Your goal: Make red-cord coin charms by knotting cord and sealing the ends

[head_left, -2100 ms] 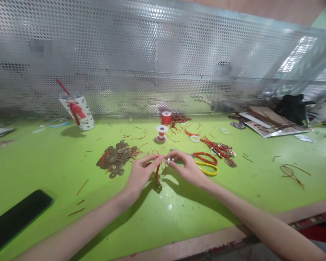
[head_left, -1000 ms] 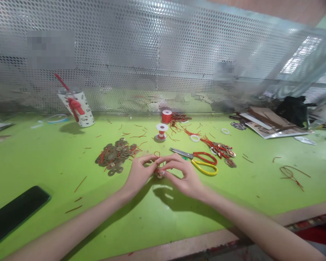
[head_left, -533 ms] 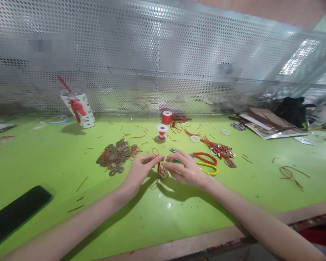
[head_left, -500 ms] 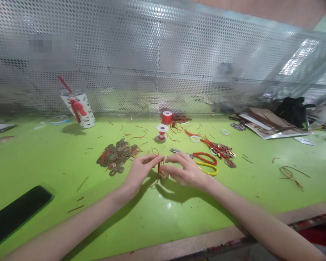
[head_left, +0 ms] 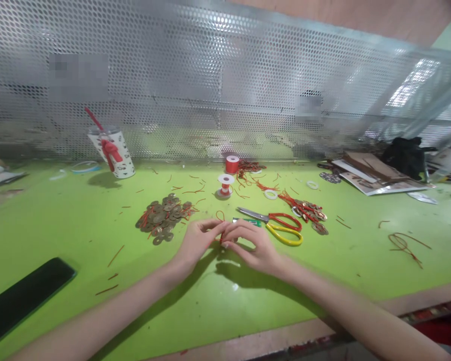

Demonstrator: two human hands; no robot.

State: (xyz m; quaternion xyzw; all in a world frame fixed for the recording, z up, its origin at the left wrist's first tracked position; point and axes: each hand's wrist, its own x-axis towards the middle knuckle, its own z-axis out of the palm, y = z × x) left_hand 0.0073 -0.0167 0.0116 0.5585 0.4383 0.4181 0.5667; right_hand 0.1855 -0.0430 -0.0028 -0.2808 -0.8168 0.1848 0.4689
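My left hand (head_left: 195, 243) pinches a red cord (head_left: 220, 216), whose small loop stands up above the fingertips. Right beside it, my right hand (head_left: 253, 244) is closed on the same cord, fingertips meeting those of the left. The coins on the cord are mostly hidden by the fingers. Scissors (head_left: 281, 223) with one red and one yellow handle lie behind the right hand, by a green lighter-like object (head_left: 250, 221). A pile of bronze coins (head_left: 161, 215) is at the left, and coins tied with red cord (head_left: 310, 210) lie at the right.
Two spools, a red one (head_left: 232, 164) and a partly used one (head_left: 225, 185), stand behind the hands. A cup with a straw (head_left: 116, 155) is at the back left, a dark flat object (head_left: 30, 296) at the front left, and papers (head_left: 376, 175) at the back right. A perforated metal screen (head_left: 195, 100) runs behind.
My right hand has closed in on the cord and now meets my left. The coins hanging below are now covered, and the green object behind shows more. The view has shifted slightly.
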